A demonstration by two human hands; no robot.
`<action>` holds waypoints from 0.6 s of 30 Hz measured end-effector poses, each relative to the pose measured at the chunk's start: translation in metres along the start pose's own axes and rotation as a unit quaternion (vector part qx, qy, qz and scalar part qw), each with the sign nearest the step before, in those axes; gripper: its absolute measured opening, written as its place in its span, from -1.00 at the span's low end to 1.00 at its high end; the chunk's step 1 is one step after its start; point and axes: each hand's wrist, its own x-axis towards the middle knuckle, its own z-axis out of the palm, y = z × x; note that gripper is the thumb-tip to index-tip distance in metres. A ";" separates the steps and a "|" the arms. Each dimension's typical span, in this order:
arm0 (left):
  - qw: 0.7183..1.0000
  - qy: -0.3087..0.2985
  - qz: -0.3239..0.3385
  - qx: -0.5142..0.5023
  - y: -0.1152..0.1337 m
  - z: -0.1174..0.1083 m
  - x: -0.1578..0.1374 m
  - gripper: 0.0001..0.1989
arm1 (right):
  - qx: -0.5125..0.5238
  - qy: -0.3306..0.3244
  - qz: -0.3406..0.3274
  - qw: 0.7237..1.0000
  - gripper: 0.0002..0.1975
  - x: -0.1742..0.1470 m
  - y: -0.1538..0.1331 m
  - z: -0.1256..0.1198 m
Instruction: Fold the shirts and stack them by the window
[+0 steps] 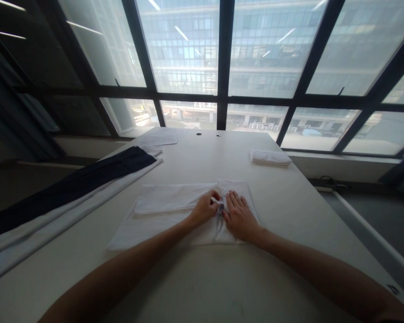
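bare forearms (pixel 148 250) stretch over white cloth (pixel 178 229), likely light and limp, best lifted by the fold (pixel 168 211) beside the left hand (pixel 204 208), curled, whether pinching i can't tell; right hand (pixel 240 217) lies flat.

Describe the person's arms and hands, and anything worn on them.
The left arm and right arm are bare as far as they show. The left hand and right hand wear no gloves; no rings, watch or markings can be made out.
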 end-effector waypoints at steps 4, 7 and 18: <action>0.996 0.014 0.075 0.036 -0.006 0.007 -0.002 -0.52 | -0.001 0.009 -0.032 0.999 -0.31 -0.012 -0.013 0.001; 0.997 0.025 0.031 0.073 -0.012 0.004 0.012 -0.57 | 0.004 -0.003 -0.104 0.995 -0.32 -0.022 -0.024 0.002; 0.989 0.030 -0.076 0.121 -0.020 0.010 0.102 -0.76 | 0.054 -0.073 -0.234 0.968 -0.40 -0.027 -0.025 -0.019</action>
